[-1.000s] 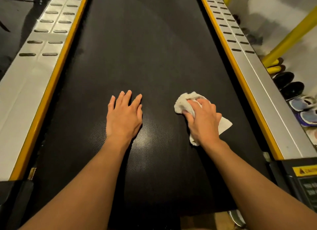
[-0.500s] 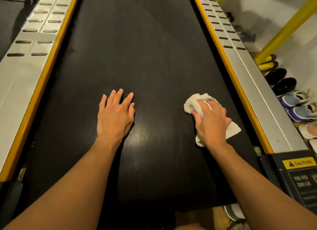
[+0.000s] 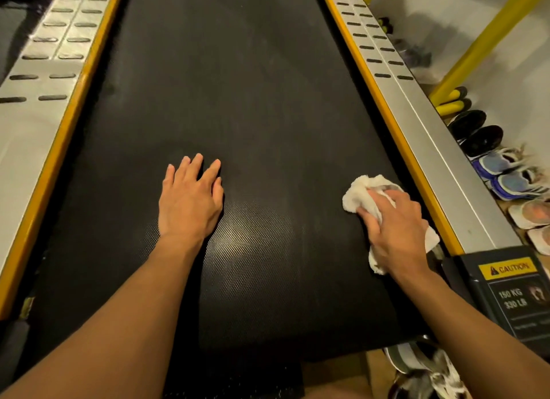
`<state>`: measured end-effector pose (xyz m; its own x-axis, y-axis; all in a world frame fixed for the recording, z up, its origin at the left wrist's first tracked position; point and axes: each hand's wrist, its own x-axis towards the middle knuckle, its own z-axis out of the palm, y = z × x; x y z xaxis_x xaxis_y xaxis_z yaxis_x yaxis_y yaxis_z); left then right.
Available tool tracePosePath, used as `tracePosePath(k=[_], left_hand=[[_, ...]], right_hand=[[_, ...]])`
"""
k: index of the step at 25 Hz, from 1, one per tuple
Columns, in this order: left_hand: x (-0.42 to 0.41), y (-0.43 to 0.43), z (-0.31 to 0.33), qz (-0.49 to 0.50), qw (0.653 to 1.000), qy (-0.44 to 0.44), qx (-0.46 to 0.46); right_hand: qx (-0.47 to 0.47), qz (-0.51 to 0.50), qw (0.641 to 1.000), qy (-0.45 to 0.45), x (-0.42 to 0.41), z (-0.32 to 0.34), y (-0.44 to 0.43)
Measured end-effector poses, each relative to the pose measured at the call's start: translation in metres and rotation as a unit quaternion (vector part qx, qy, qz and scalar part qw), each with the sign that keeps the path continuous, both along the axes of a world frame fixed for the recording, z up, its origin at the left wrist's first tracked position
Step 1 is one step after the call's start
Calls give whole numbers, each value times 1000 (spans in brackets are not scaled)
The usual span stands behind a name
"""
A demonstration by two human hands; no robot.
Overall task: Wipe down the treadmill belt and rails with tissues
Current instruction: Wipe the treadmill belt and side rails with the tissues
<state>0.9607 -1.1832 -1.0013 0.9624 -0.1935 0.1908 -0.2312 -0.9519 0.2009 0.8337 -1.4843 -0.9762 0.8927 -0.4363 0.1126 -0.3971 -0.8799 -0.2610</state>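
A black textured treadmill belt [image 3: 238, 86] runs away from me between two silver rails with yellow inner edges, the left rail [image 3: 32, 116] and the right rail [image 3: 440, 148]. My left hand [image 3: 190, 199] lies flat, palm down, on the belt left of centre, holding nothing. My right hand [image 3: 395, 232] presses a crumpled white tissue [image 3: 360, 191] onto the belt close to the right yellow edge. Part of the tissue sticks out beyond the fingers and part behind the wrist.
Several shoes [image 3: 506, 172] line the floor to the right of the right rail. A yellow frame bar [image 3: 488, 38] slants up at the far right. A black end cap with a yellow caution label [image 3: 509, 269] sits at the near right corner.
My right hand has slid the tissue to the right across the belt, from near the centre to beside the right yellow edge. My left hand has stayed flat on the belt.
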Motion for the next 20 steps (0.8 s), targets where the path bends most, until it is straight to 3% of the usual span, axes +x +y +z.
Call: tracePosePath(k=[2, 8, 13, 17, 20], left_hand=[[0, 1, 1, 0, 1000, 4, -6], [0, -1, 2, -1, 1000, 5, 2], [-32, -32, 11, 32, 995, 19, -88], [-98, -65, 21, 15, 984, 63, -167], [-144, -65, 23, 20, 986, 99, -134]], right_hand=[[-14, 4, 1000, 14, -18, 0, -13], [-29, -135, 990, 10, 28, -6, -9], [-50, 14, 998, -21, -26, -6, -29], [-57, -51, 997, 19, -48, 2, -18], [-34, -57, 997, 41, -63, 10, 11]])
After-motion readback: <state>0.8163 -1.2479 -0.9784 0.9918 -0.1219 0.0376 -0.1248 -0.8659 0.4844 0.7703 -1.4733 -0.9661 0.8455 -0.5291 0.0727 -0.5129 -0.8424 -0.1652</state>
